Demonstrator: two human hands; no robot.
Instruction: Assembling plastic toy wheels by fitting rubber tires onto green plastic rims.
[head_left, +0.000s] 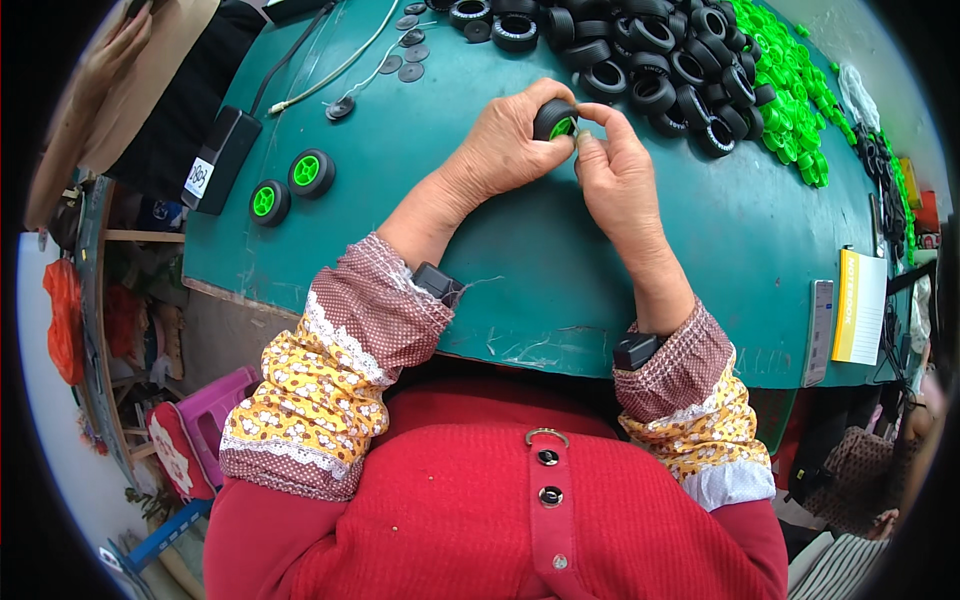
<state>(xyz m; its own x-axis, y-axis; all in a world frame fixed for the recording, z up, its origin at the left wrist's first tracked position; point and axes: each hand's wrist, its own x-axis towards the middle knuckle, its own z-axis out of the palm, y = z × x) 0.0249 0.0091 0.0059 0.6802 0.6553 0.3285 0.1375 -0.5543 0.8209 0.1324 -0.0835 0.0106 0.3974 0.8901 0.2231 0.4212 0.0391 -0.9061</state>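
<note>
My left hand (505, 145) is wrapped round a small toy wheel (560, 127), a black rubber tyre with a bright green hub in it. The hub side faces right, toward my right hand (622, 175). That hand's forefinger and thumb are bent in against the wheel's right edge; their tips partly cover the contact. Two more toy wheels, one nearer (269, 203) and one farther (311, 173), lie apart from my hands on the left of the green table (430, 290).
Loose black tyres (650, 65) are heaped at the back, beside a pile of green hubs (795, 110). Flat black discs (411, 72), a cable (340, 70) and a black box (222, 160) lie left. A yellow-and-white notebook (860, 305) lies right. Another person's hand (120, 50) shows far left.
</note>
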